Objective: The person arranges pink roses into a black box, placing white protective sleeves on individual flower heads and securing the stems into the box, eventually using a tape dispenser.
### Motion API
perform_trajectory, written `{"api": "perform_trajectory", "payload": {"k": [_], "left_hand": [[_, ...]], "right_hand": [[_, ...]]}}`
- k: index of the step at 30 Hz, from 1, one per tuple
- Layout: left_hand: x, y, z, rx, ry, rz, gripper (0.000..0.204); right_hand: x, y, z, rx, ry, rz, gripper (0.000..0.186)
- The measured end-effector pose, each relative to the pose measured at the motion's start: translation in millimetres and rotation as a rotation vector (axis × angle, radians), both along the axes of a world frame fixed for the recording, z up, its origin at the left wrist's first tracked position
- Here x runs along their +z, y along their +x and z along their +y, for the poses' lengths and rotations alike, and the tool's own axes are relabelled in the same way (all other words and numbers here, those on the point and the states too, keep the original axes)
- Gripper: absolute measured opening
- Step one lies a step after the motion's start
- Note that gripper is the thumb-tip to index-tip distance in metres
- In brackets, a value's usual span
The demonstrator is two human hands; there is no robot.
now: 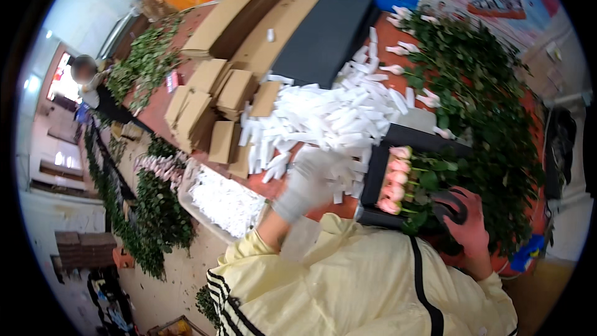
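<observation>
My left hand point(311, 180), in a pale grey glove, is over the near edge of a heap of small white sleeves point(336, 112). Motion smears its fingers, so whether it holds one cannot be made out. At the right, my right hand point(463, 218), in a pink glove with dark finger parts, is curled beside leafy green stems; what lies within its fingers is hidden. Between both hands, a row of pink roses point(393, 180) lies in a black box point(373, 174), blooms to the left, with stems and leaves reaching right.
Leafy rose stems point(479, 87) with white-covered heads cover the table's right side. Folded cardboard pieces point(233, 15) and a black flat box point(323, 37) are at the back. A bin of white bits point(227, 199) stands left. Farther left is another person point(93, 90) near more foliage.
</observation>
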State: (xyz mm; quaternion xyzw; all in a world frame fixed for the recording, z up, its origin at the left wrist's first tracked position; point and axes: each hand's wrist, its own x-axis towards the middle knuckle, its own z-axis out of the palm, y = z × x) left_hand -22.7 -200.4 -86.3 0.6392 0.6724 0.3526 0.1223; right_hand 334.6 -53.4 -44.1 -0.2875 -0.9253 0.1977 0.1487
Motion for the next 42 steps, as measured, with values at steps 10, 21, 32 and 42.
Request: {"api": "perform_trajectory", "payload": {"k": [10,21,32,42], "left_hand": [[-73.2,-207.3,23.9,0.830,-0.584,0.322,0.068],[-38.5,-215.6,44.9,0.811,-0.454,0.617,0.037],[36.1,55.2,18.8,-0.376,-0.316,-0.471,0.031],[3.2,80.9,54.3,-0.317,0.023,0.080,0.041]], "right_hand": [[-24.5,-2.1,-16.8,-0.109,-0.192,0.103,0.054],[11.4,-26.9,-25.9,-0.071,-0.196,-0.017,0.041],[43.4,-71.9,18.9,-0.345,-1.357,0.257,0.035],[-30.8,-73.5,31.5,-0.391,-1.147,-0.114,0.026]]}}
